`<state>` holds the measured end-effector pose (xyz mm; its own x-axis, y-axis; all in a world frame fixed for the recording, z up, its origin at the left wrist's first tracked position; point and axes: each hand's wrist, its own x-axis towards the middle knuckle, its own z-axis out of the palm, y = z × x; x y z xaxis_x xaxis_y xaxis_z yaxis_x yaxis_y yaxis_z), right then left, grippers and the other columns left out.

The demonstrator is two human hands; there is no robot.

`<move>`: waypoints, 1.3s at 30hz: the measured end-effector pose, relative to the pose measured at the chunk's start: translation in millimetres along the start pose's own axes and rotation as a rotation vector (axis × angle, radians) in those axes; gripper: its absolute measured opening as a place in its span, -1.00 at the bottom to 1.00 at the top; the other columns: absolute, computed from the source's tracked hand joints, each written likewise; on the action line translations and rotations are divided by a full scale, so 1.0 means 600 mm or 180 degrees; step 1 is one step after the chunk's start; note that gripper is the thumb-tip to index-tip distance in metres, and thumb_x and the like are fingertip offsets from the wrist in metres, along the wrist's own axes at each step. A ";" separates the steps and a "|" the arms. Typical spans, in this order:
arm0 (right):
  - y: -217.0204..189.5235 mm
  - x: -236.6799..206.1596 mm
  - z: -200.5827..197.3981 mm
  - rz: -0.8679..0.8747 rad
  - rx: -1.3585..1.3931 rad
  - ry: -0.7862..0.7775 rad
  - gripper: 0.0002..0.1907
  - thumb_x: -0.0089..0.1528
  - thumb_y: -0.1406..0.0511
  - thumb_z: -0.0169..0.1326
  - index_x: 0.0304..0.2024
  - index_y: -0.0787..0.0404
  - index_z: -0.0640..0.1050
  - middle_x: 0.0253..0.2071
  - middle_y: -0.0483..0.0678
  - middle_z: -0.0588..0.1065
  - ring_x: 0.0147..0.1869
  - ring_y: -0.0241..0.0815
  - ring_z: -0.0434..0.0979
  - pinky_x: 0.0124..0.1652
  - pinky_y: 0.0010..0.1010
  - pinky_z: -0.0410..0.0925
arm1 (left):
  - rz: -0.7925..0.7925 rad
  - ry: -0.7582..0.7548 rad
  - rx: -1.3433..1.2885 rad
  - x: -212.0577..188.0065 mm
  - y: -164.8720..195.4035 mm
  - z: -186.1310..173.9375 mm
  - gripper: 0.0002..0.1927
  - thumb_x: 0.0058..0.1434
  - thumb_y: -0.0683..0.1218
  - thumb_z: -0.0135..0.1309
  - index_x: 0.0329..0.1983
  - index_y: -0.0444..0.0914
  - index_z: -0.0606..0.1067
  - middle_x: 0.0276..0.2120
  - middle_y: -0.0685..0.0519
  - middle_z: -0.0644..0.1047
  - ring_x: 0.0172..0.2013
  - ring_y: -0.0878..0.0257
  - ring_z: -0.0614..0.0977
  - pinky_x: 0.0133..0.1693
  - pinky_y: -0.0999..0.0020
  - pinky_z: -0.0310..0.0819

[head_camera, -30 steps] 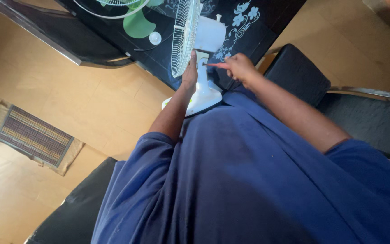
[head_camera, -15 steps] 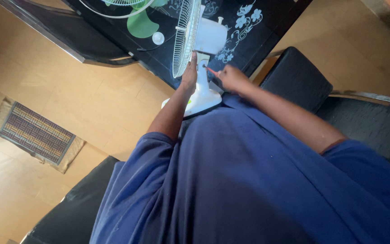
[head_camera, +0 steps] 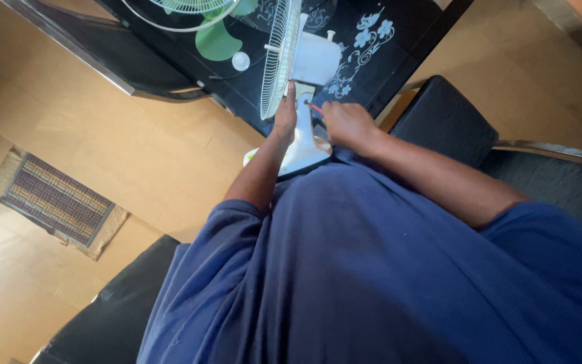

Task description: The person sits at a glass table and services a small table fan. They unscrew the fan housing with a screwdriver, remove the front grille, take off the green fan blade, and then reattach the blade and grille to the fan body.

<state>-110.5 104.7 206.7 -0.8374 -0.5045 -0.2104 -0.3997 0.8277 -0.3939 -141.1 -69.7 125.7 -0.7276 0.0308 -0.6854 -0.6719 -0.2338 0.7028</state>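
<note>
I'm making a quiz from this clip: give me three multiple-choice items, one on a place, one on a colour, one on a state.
1. Where does the left hand rest?
A. on the fan's stem
B. on the floor mat
C. on the chair

2. What colour is the loose fan blade on the table?
A. red
B. green
C. black

3. How does the white fan stand?
A. lying flat
B. upside down
C. upright on its base

Answers: 1 A, fingers wrap the stem; 2 B, it lies green beside the loose grille; 3 C, base down.

Both bare forearms extended toward upper centre of frame. Left hand (head_camera: 285, 116) fingers wrapped, closed grip. Right hand (head_camera: 346, 124) curled, knuckles up.
</note>
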 end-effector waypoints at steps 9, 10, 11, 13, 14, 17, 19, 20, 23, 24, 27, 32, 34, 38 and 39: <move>0.084 0.068 -0.013 0.2558 0.4131 -0.0886 -0.71 0.27 0.19 0.10 -0.18 0.29 0.66 -0.42 0.00 0.64 -0.60 -0.40 0.27 -0.61 -0.45 0.10 | 0.0104 -0.0273 -0.0064 0.007 -0.001 -0.014 0.02 0.27 0.50 -0.19 0.51 -0.33 0.12 0.40 -0.15 0.27 0.31 0.06 0.36 0.29 0.20 0.21; 0.081 0.069 -0.020 0.2411 0.3513 -0.0830 -0.74 0.24 0.22 0.13 -0.17 0.29 0.63 -0.40 0.02 0.64 -0.55 -0.35 0.35 -0.56 -0.43 0.18 | 0.0182 -0.0283 -0.0107 0.006 0.000 -0.013 0.02 0.28 0.50 -0.19 0.51 -0.34 0.12 0.42 -0.15 0.25 0.33 0.06 0.34 0.30 0.19 0.20; 0.072 0.068 -0.025 0.2242 0.2901 -0.0788 -0.74 0.20 0.24 0.16 -0.15 0.28 0.59 -0.37 0.05 0.64 -0.51 -0.29 0.44 -0.51 -0.41 0.27 | 0.0147 -0.0285 -0.0141 0.005 0.001 -0.012 0.01 0.28 0.49 -0.19 0.51 -0.32 0.12 0.39 -0.20 0.29 0.30 0.00 0.36 0.29 0.16 0.23; 0.041 0.056 -0.034 0.1502 0.1889 -0.0585 -0.70 0.12 0.29 0.19 -0.14 0.31 0.56 -0.34 0.12 0.62 -0.40 -0.12 0.55 -0.42 -0.32 0.38 | 0.0071 -0.0301 -0.0205 0.004 0.003 -0.010 0.00 0.26 0.49 -0.20 0.52 -0.29 0.14 0.33 -0.30 0.37 0.25 -0.11 0.40 0.25 0.11 0.29; 0.025 0.049 -0.040 0.0947 0.1473 -0.0430 -0.67 0.07 0.31 0.18 -0.15 0.35 0.56 -0.33 0.17 0.60 -0.35 -0.01 0.56 -0.37 -0.25 0.40 | 0.0111 -0.0273 -0.0140 0.003 0.004 -0.009 0.00 0.27 0.49 -0.20 0.53 -0.29 0.13 0.38 -0.24 0.30 0.30 -0.06 0.35 0.28 0.13 0.22; -0.013 0.030 -0.059 0.0057 0.0323 -0.0455 -0.72 0.12 0.33 0.11 -0.14 0.34 0.57 -0.25 0.19 0.58 -0.21 0.16 0.60 -0.23 -0.10 0.44 | 0.0227 -0.0222 -0.0004 0.001 0.008 -0.012 0.00 0.29 0.49 -0.21 0.54 -0.30 0.09 0.48 -0.12 0.16 0.41 0.04 0.21 0.34 0.20 0.05; -0.019 0.022 -0.069 -0.0264 -0.0105 -0.0426 -0.74 0.18 0.33 0.07 -0.12 0.34 0.56 -0.22 0.17 0.57 -0.17 0.18 0.61 -0.19 -0.06 0.45 | 0.0296 -0.0271 -0.0004 0.002 0.009 -0.011 -0.02 0.31 0.47 -0.22 0.55 -0.29 0.07 0.50 -0.10 0.11 0.43 0.06 0.16 0.36 0.22 0.00; -0.017 0.018 -0.069 -0.0421 -0.0173 -0.0306 -0.73 0.19 0.34 0.06 -0.09 0.35 0.55 -0.23 0.17 0.56 -0.18 0.17 0.62 -0.21 -0.07 0.45 | 0.0361 -0.0279 -0.0061 0.002 0.008 -0.010 -0.03 0.33 0.45 -0.23 0.55 -0.29 0.05 0.50 -0.11 0.12 0.43 0.04 0.17 0.36 0.21 0.02; 0.008 0.013 -0.047 -0.0363 -0.0258 -0.0301 -0.77 0.26 0.32 0.03 -0.09 0.34 0.53 -0.27 0.17 0.56 -0.25 0.18 0.61 -0.26 -0.05 0.45 | 0.0601 -0.0148 -0.0119 0.007 0.004 -0.001 -0.07 0.37 0.41 -0.23 0.56 -0.30 0.02 0.50 -0.13 0.11 0.45 0.02 0.17 0.38 0.20 0.02; 0.021 0.011 -0.032 -0.0248 -0.0265 -0.0362 -0.79 0.28 0.31 0.02 -0.11 0.32 0.53 -0.29 0.18 0.56 -0.28 0.18 0.61 -0.28 -0.04 0.45 | 0.0693 -0.0029 -0.0064 0.010 0.003 0.003 -0.08 0.39 0.39 -0.23 0.56 -0.31 0.01 0.51 -0.12 0.09 0.46 0.03 0.14 0.39 0.22 -0.03; 0.054 0.015 0.030 0.0333 0.0958 0.0398 -0.79 0.35 0.25 0.08 -0.16 0.29 0.60 -0.34 0.18 0.57 -0.30 0.15 0.60 -0.31 -0.11 0.43 | 0.0651 -0.0077 -0.0155 0.014 0.000 0.008 -0.11 0.40 0.38 -0.24 0.55 -0.32 0.04 0.49 -0.14 0.15 0.42 0.03 0.22 0.37 0.22 0.05; 0.108 0.035 0.074 0.2200 0.3809 -0.0565 -0.67 0.41 0.14 -0.03 -0.13 0.31 0.53 -0.43 0.08 0.50 -0.51 -0.15 0.26 -0.52 -0.26 0.12 | 0.0638 0.0120 -0.0099 0.011 0.003 0.006 -0.12 0.40 0.37 -0.21 0.55 -0.31 0.04 0.47 -0.11 0.14 0.40 0.09 0.21 0.35 0.24 0.03; 0.104 0.037 0.066 0.2146 0.3560 -0.0572 -0.68 0.34 0.16 0.04 -0.14 0.33 0.49 -0.42 0.07 0.50 -0.49 -0.18 0.32 -0.51 -0.29 0.18 | 0.0550 0.0082 -0.0227 0.004 0.003 0.004 -0.11 0.36 0.38 -0.17 0.52 -0.32 0.10 0.43 -0.12 0.23 0.35 0.07 0.30 0.32 0.22 0.12; 0.060 0.018 0.023 0.0376 0.0867 0.0226 -0.75 0.12 0.30 0.13 -0.22 0.33 0.47 -0.37 0.14 0.55 -0.35 0.07 0.58 -0.42 -0.15 0.41 | 0.0177 0.0132 -0.0032 -0.008 -0.002 0.007 -0.12 0.30 0.38 -0.08 0.42 -0.37 0.28 0.35 -0.14 0.37 0.28 0.07 0.40 0.27 0.22 0.18; 0.049 0.011 0.010 -0.0081 0.0339 0.0407 -0.77 0.09 0.33 0.09 -0.24 0.33 0.48 -0.36 0.17 0.54 -0.34 0.16 0.57 -0.43 -0.09 0.40 | 0.0154 0.0131 -0.0057 -0.010 -0.004 0.008 -0.12 0.29 0.38 -0.06 0.40 -0.37 0.31 0.34 -0.13 0.38 0.28 0.08 0.40 0.27 0.23 0.18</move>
<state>-125.6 123.9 188.4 -0.8708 -0.4840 -0.0862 -0.3854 0.7808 -0.4917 -135.9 -64.9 128.9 -0.7525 -0.0208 -0.6583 -0.6333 -0.2515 0.7319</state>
